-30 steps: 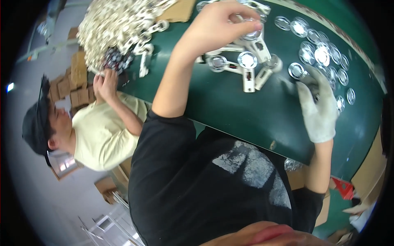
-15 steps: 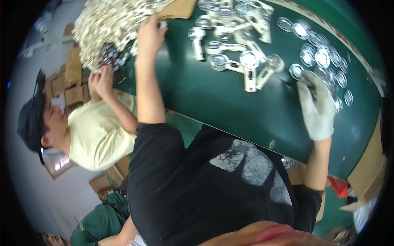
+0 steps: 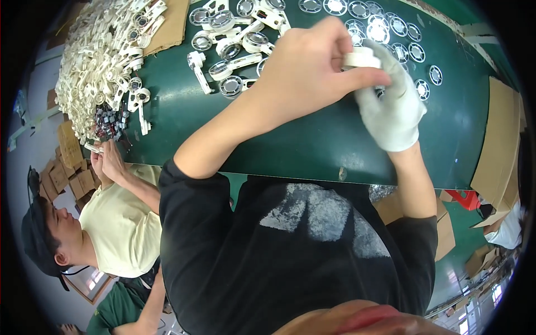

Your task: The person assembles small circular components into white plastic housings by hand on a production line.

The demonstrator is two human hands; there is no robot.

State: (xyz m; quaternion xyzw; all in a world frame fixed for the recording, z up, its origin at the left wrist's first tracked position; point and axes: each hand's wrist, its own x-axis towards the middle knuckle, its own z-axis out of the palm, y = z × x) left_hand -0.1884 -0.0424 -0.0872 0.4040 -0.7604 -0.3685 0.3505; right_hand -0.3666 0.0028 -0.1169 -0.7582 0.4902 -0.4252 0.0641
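Observation:
Over the green table, my bare left hand [image 3: 307, 64] pinches a white plastic part [image 3: 363, 57] with a rounded end. My right hand [image 3: 393, 109], in a white glove, curls its fingers around the same part from the other side. Most of the part is hidden by my fingers, and I cannot tell whether a disc is held against it. Several round spoked discs [image 3: 416, 52], clear and shiny, lie beyond and right of the glove. Left of my hands, white handled parts with round heads [image 3: 222, 70] lie loosely grouped.
A large heap of white plastic parts [image 3: 92, 61] fills the far left, beside a cardboard sheet [image 3: 170, 25]. Small dark components [image 3: 110, 120] lie near a co-worker's hands [image 3: 109, 162] at the table's left. A cardboard box [image 3: 497, 139] stands at the right end.
My left hand has come from the heap at the left across to my right hand, bringing a white part. The gloved hand has moved off the discs to meet it. The view has shifted.

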